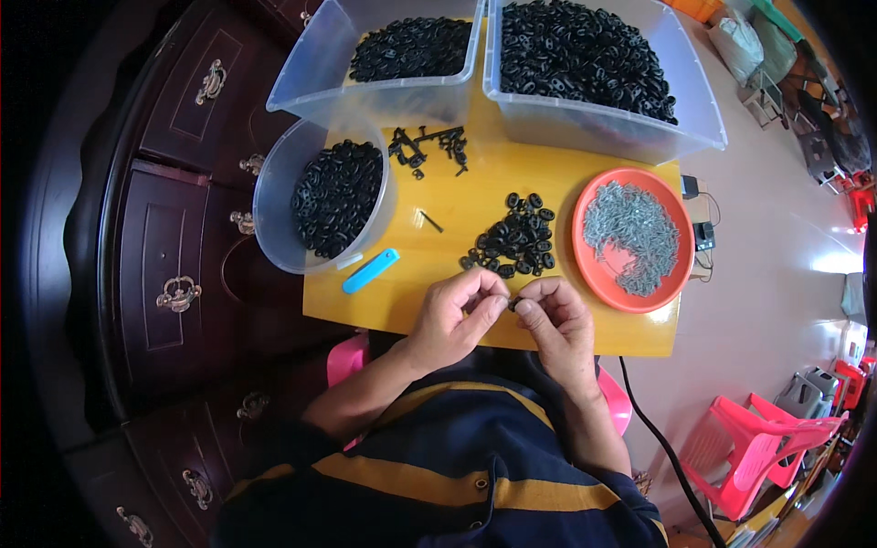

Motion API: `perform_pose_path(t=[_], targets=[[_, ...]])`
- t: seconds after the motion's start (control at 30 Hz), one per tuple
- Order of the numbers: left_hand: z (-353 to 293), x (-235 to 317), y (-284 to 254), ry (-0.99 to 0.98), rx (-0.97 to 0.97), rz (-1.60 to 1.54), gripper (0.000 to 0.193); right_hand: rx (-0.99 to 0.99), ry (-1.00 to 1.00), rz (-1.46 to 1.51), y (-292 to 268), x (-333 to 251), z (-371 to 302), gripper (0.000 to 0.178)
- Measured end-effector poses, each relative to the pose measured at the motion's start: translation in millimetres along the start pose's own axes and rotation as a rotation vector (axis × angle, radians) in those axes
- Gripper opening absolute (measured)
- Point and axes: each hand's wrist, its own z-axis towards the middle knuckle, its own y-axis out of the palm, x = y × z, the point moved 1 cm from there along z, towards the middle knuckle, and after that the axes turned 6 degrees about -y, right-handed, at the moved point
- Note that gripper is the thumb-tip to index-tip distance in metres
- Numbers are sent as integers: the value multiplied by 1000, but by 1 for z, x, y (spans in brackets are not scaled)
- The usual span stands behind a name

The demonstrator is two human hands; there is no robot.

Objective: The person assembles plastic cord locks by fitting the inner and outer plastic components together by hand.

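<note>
Closest in, below the yellow table (375, 306), a dark shirt (393, 438) with mustard bands fills the lower view. Just over the table's near edge, the left hand (454, 315) and right hand (559, 329) meet, each with thumb and forefinger brought together on one small black plastic piece (514, 304). Fingertips hide most of this piece, so I cannot tell which way it points or how its long axis runs. Left of the hands, a slim blue tool (371, 270) slants up to the right. Just beyond the fingers lies a loose pile of black oval pieces (523, 239); to its right, an orange-red dish (620, 267) holds slender metal pins (639, 219). Farther off, a round tub (272, 224) and two translucent bins (594, 130) hold more black pieces.
</note>
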Motion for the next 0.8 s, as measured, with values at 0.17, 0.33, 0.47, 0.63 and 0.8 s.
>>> perform_pose_path(t=[0.17,0.33,0.47,0.63,0.8], targets=[[0,-10,-6,14,24,-84,5,4,15,-12,2,-2,-1,8],[-3,-2,-10,-22,-54,-10,4,10,4,-50,2,1,-2,7],[-3,-2,-6,-4,-34,-4,4,8,1,-67,2,0,-2,8],[-1,-4,-4,27,-17,30,4,19,-13,-58,1,3,-1,8],[0,-3,-3,44,-5,35,4,21,-11,-47,2,3,-1,9]])
